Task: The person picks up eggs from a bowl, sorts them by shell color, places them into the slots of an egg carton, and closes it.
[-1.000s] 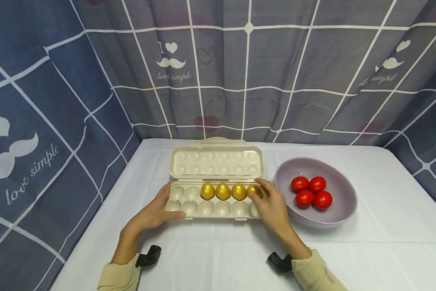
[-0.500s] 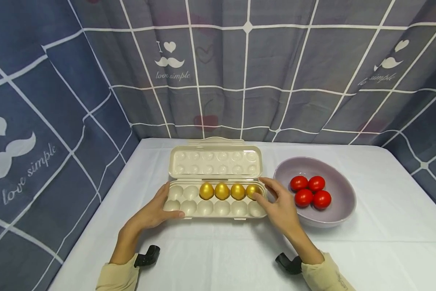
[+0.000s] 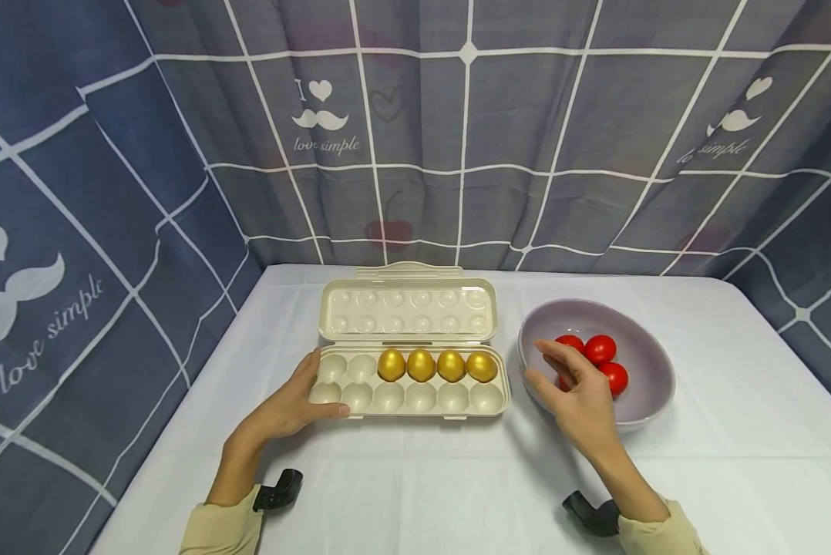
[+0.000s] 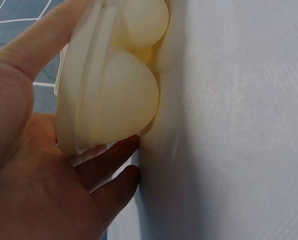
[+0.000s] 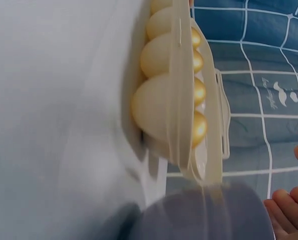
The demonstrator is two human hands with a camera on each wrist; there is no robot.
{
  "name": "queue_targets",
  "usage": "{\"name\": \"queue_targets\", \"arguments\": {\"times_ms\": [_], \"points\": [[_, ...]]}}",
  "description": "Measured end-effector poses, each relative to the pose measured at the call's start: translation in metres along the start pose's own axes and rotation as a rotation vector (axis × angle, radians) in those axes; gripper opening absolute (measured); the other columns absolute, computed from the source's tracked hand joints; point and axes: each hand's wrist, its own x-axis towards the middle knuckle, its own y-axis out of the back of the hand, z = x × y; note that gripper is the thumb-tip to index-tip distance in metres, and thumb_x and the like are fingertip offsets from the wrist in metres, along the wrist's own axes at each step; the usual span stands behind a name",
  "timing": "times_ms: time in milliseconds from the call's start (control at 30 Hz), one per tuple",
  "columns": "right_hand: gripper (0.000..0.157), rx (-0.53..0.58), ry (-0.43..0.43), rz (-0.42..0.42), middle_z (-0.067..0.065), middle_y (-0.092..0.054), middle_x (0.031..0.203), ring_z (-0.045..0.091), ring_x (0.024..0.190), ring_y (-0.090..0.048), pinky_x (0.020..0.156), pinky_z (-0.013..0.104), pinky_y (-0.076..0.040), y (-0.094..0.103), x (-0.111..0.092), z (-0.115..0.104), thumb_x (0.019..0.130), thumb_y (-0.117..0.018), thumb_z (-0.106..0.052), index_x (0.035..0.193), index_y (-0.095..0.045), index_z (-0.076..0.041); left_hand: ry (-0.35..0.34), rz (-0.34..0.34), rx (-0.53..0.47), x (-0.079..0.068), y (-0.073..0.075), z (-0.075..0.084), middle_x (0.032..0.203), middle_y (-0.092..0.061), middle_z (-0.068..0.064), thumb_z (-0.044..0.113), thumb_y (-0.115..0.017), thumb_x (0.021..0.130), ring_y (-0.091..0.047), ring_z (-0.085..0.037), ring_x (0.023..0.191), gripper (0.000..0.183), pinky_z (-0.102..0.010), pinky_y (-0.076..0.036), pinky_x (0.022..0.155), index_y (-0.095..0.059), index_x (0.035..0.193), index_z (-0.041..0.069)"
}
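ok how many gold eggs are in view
4, all in the far row of the open carton, counting cups from the left: third-cup egg, fourth-cup egg, fifth-cup egg and sixth-cup egg. None seems hidden in the carton.

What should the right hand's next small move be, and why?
Probably lower the right hand and pinch a red egg-shaped piece in the bowl: the hand looks empty, thumb and fingers apart, above the bowl. The carton has a bare front row, and the left hand grips its left end.
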Motion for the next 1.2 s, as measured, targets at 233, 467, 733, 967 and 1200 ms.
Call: {"name": "queue_targets", "arguments": {"times_ms": [233,467,733,967,1200], "points": [[0.042,-0.057,-0.082,-0.019,0.018,-0.062,0.121,-0.004,0.105,-0.06,0.087,0.013,-0.047,0.026,0.0,0.005,0.086,-0.075,-0.001,0.125,-0.062,0.006,0.009,0.003,-0.007,-0.001,-0.001,0.0,0.16,-0.002,-0.028,0.033,-0.082,0.08,-0.001,-0.044,0.146,0.117,-0.063,-0.006,0.113,0.0,0.155,-0.005],[0.051,-0.219,-0.127,-0.081,0.021,-0.059,0.129,0.029,0.119,-0.057,0.087,0.006,-0.041,0.046,0.002,0.009,0.089,-0.074,-0.013,0.133,-0.056,0.005,0.033,-0.004,-0.021,-0.001,-0.003,0.0,0.16,-0.001,-0.028,0.032,-0.083,0.08,0.0,-0.044,0.146,0.118,-0.063,-0.006,0.113,0.0,0.155,-0.005],[0.053,-0.291,-0.122,-0.155,0.025,-0.06,0.127,0.037,0.115,-0.059,0.084,0.005,-0.041,0.064,0.013,0.013,0.088,-0.076,-0.014,0.132,-0.055,0.008,0.015,0.002,-0.016,-0.001,-0.002,0.001,0.16,-0.002,-0.028,0.033,-0.082,0.08,-0.001,-0.044,0.146,0.118,-0.062,-0.007,0.113,0.0,0.155,-0.004],[0.054,-0.271,-0.145,-0.202,0.028,-0.058,0.127,0.039,0.114,-0.059,0.08,0.007,-0.045,0.075,0.018,0.021,0.089,-0.075,-0.015,0.133,-0.054,0.01,0.009,0.007,-0.013,0.0,-0.001,0.001,0.16,-0.002,-0.028,0.033,-0.083,0.08,-0.001,-0.044,0.146,0.117,-0.063,-0.006,0.113,-0.001,0.155,-0.004],[0.058,-0.254,-0.224,-0.288,0.031,-0.056,0.129,0.044,0.117,-0.057,0.078,0.012,-0.049,0.073,0.025,0.021,0.091,-0.074,-0.019,0.134,-0.049,0.012,0.008,0.005,-0.014,0.0,-0.001,0.0,0.16,-0.002,-0.027,0.033,-0.083,0.08,-0.001,-0.044,0.146,0.118,-0.063,-0.007,0.113,-0.001,0.156,-0.004]]}}
